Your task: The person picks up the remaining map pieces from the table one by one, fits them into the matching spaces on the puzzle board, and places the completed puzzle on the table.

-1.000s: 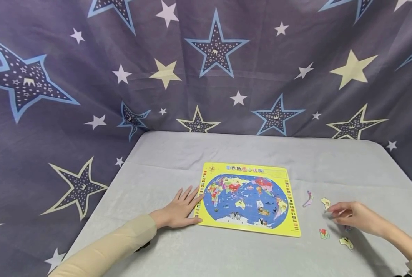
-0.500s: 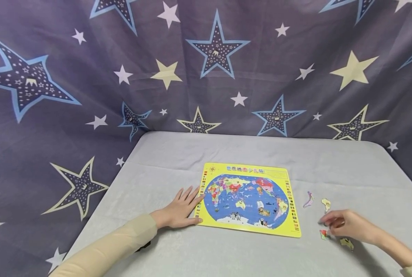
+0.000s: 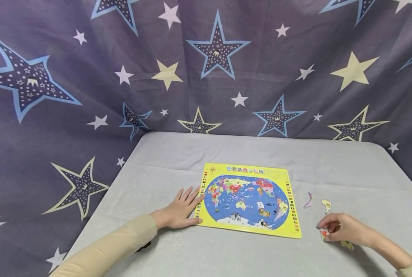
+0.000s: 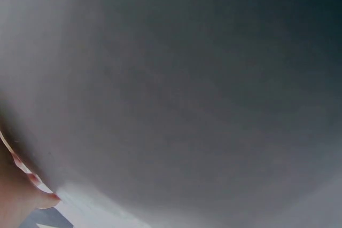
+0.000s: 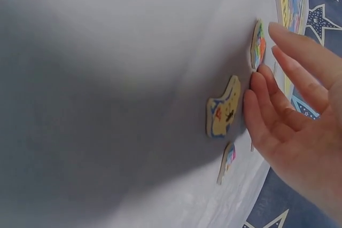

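Note:
My left hand (image 3: 181, 209) rests with spread fingers on the left edge of a yellow-bordered world map puzzle board (image 3: 249, 231); the left wrist view catches only part of the hand (image 4: 18, 196). My right hand (image 3: 353, 229) hovers low over the loose puzzle pieces, fingers bent loosely. Its thumb and fingertips are at a small red-and-green puzzle piece (image 3: 323, 235), partly covered in the head view. In the right wrist view this piece (image 5: 258, 44) lies flat just beyond the fingertips of the hand (image 5: 304, 116), with no grip on it visible.
Beside the right hand lie a purple puzzle piece (image 3: 309, 200), a cream puzzle piece (image 3: 326, 205) and a yellow puzzle piece (image 3: 348, 245). The right wrist view also has a small pink-and-blue piece (image 5: 228, 158). A star-patterned curtain (image 3: 240, 57) hangs behind the grey-covered table (image 3: 168, 154).
My right hand has moved from beside the cream piece down toward me, to the red-and-green piece. My left hand stays on the board's edge.

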Demonstrator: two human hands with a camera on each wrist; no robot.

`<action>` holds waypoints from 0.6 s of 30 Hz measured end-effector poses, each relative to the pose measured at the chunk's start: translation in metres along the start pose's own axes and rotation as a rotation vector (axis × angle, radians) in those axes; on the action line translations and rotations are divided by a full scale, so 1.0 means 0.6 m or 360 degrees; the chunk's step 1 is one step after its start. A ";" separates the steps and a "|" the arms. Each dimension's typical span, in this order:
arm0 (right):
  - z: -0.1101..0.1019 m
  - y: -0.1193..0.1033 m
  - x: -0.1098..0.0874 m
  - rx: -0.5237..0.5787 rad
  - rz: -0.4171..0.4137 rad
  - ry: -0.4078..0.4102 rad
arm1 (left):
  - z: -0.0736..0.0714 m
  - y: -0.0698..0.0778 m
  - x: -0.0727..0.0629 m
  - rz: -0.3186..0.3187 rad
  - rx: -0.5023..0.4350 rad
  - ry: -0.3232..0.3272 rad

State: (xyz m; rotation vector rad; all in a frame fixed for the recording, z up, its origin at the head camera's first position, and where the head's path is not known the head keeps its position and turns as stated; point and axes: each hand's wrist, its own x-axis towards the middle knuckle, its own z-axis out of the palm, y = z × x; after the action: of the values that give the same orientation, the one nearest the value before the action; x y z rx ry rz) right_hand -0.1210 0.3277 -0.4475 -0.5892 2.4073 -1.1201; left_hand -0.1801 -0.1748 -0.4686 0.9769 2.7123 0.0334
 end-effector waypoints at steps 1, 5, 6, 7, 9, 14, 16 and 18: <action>0.001 0.000 0.001 -0.0008 0.0007 0.0000 | 0.000 0.000 0.000 -0.0001 0.0000 0.0000; 0.005 0.002 0.003 -0.0061 -0.0006 0.0013 | 0.000 0.000 0.000 -0.0006 0.0003 -0.0002; 0.006 0.002 0.003 -0.0074 -0.0008 0.0017 | 0.001 0.000 0.000 -0.0006 0.0004 -0.0002; 0.007 0.003 0.004 -0.0082 -0.0003 0.0020 | 0.001 0.000 0.000 -0.0007 0.0007 -0.0003; 0.008 0.004 0.005 -0.0095 -0.0002 0.0021 | 0.002 0.000 0.000 -0.0007 0.0009 0.0000; 0.010 0.006 0.006 -0.0119 -0.0032 0.0025 | 0.002 0.001 0.000 -0.0004 -0.0007 0.0006; 0.011 0.006 0.007 -0.0133 -0.0035 0.0029 | 0.002 0.001 -0.001 -0.0006 -0.0012 0.0006; 0.011 0.006 0.008 -0.0143 -0.0030 0.0034 | 0.002 0.000 -0.001 -0.0008 -0.0011 0.0005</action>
State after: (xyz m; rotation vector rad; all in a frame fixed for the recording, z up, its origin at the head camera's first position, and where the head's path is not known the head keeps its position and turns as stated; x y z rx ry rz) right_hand -0.1219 0.3233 -0.4550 -0.6333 2.4857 -1.0354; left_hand -0.1793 -0.1751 -0.4699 0.9687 2.7160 0.0431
